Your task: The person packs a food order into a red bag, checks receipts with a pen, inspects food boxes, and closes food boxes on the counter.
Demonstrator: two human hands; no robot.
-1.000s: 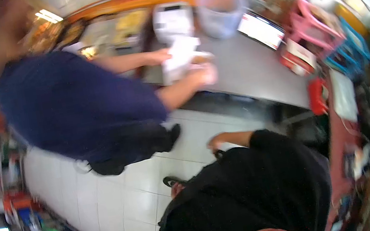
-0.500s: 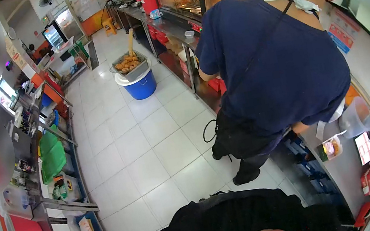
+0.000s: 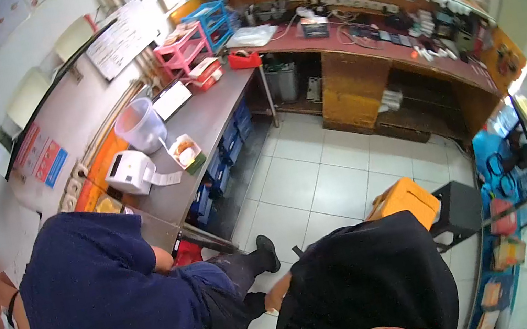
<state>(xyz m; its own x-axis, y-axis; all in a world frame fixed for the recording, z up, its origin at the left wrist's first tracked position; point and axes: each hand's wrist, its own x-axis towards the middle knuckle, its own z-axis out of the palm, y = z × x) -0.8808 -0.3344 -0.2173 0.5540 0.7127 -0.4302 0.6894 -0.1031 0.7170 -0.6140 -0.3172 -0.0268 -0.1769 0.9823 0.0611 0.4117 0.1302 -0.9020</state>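
Observation:
Part of my left hand (image 3: 278,293) shows at the left side of my black shirt (image 3: 365,273), low and close to my body. Its fingers are mostly hidden, so what they hold, if anything, I cannot make out. It is nearest to the dark shoe and trouser leg of a co-worker (image 3: 111,294) in a navy shirt, who bends at the counter on my left. My right hand is out of view. The co-worker's hand (image 3: 163,259) is beside a red thing (image 3: 187,252) under the counter edge.
On the metal counter (image 3: 212,107) stand a white label printer (image 3: 130,173), a clear plastic tub (image 3: 139,126) and a food box (image 3: 186,154). Yellow (image 3: 404,205) and black stools (image 3: 456,212) stand at my right. A red-topped desk (image 3: 354,40) with cables lies ahead.
My view has swung right, from the aisle with the blue bucket to the corner desk. The co-worker now appears at the left, and part of my left hand has come into view.

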